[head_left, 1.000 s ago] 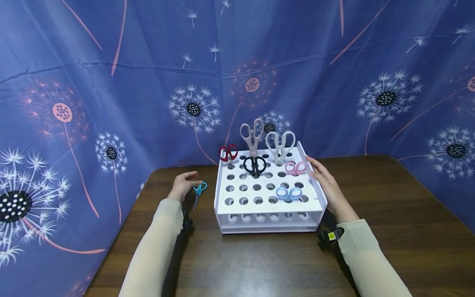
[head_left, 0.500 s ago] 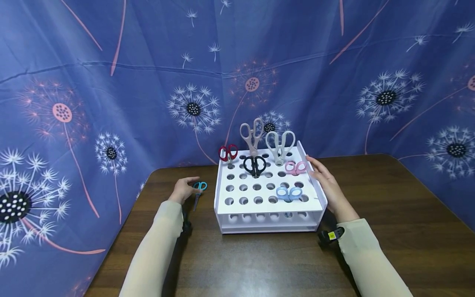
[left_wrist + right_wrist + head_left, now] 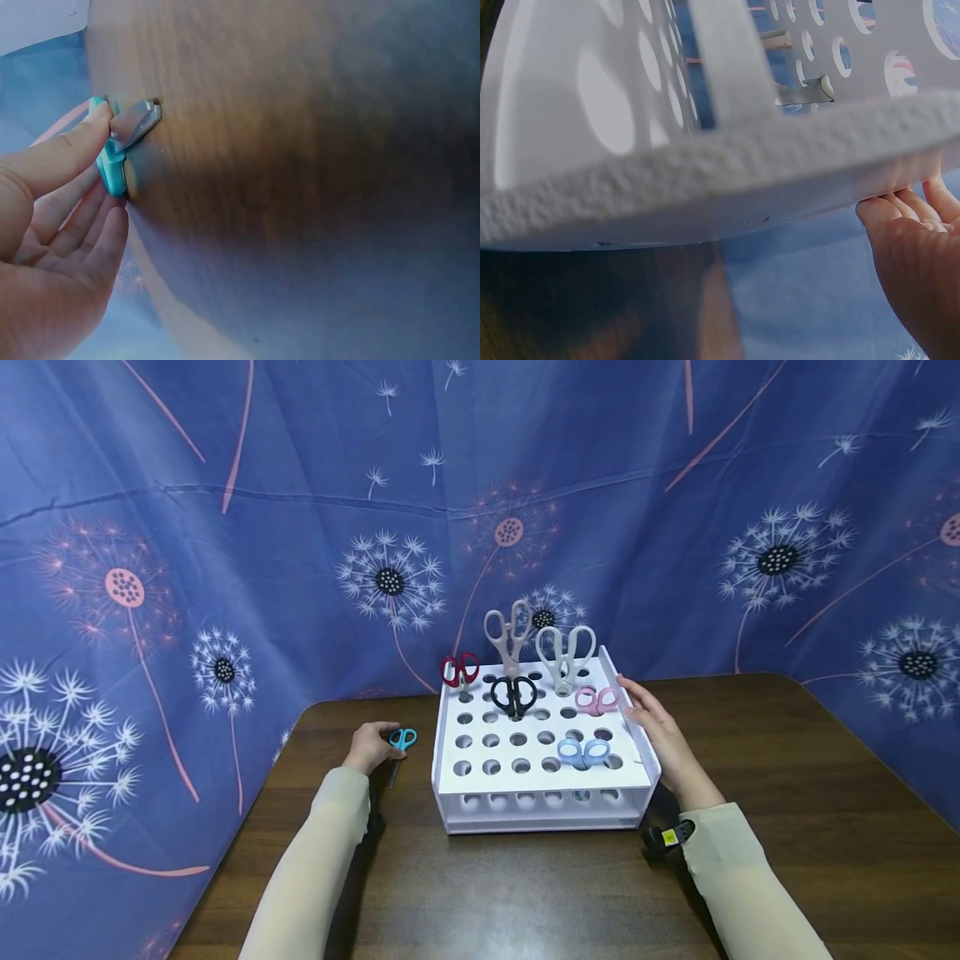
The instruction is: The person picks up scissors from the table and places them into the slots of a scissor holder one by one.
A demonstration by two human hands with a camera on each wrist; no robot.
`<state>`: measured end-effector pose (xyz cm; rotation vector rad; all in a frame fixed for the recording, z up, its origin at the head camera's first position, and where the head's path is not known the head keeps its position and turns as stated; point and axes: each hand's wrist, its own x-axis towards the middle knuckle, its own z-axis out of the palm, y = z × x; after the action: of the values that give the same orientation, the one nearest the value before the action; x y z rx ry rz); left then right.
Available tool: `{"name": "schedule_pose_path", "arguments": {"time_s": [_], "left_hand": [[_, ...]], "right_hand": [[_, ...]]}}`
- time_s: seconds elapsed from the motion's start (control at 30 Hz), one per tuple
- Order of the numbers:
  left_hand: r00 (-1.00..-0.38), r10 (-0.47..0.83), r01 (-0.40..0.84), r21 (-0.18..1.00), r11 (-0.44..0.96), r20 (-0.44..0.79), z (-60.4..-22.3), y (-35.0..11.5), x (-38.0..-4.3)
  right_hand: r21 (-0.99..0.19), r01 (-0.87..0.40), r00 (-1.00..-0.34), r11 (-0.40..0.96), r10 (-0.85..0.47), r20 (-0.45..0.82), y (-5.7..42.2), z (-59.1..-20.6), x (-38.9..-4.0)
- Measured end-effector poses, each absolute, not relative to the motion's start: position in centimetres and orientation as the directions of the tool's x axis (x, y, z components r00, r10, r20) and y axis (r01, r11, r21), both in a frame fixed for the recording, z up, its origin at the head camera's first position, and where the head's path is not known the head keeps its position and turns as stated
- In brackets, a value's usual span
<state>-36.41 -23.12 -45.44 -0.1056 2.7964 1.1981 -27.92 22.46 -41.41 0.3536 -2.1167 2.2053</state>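
Note:
A small pair of turquoise-handled scissors (image 3: 403, 739) lies on the table left of a white rack (image 3: 491, 787). My left hand (image 3: 367, 748) pinches its handles, the thumb on one side and fingers on the other; the left wrist view shows the turquoise handle (image 3: 112, 171) there, blades pointing away. My right hand (image 3: 663, 743) rests with extended fingers against the rack's right side, touching its outer wall (image 3: 780, 214). In the rack's holes stand red scissors (image 3: 460, 670), beige scissors (image 3: 508, 635), black scissors (image 3: 513, 696), white scissors (image 3: 565, 660), pink scissors (image 3: 597, 700) and light blue scissors (image 3: 583, 752).
The rack has two tiers, with rows of round holes in its top plate. A brown wooden table (image 3: 510, 893) carries everything. Behind and to the left hangs a blue dandelion-print cloth (image 3: 300, 568).
The left thumb and fingers have shifted on the turquoise scissors, the thumb moving lower toward the blades' base. The scissors stay nearly in place. The right hand and the rack have not moved.

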Motion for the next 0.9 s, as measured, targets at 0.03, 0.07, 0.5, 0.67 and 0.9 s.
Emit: {"name": "schedule_pose_path", "arguments": {"time_s": [0.03,0.07,0.5,0.67,0.9], "left_hand": [[-0.993,-0.025,-0.099,0.707,0.7,-0.114,-45.35,-23.08,-36.37],[-0.993,-0.027,-0.097,0.698,0.71,-0.111,-45.29,-23.07,-36.37],[-0.998,-0.028,-0.06,0.685,0.726,-0.057,-45.07,-22.75,-36.16],[-0.998,-0.027,-0.057,0.683,0.728,-0.054,-44.81,-22.94,-36.04],[-0.998,-0.039,-0.058,0.68,0.731,-0.044,-45.29,-23.73,-36.19]], "right_hand": [[-0.978,-0.202,-0.972,-0.05,-0.111,0.207,22.45,-41.37,-27.93],[-0.979,-0.201,-0.972,-0.047,-0.111,0.205,22.44,-41.34,-27.94],[-0.979,-0.19,-0.975,-0.071,-0.106,0.197,22.49,-41.27,-27.82],[-0.978,-0.191,-0.973,-0.08,-0.115,0.199,22.44,-41.23,-27.85],[-0.977,-0.198,-0.972,-0.076,-0.116,0.206,22.38,-41.29,-27.83]]}}
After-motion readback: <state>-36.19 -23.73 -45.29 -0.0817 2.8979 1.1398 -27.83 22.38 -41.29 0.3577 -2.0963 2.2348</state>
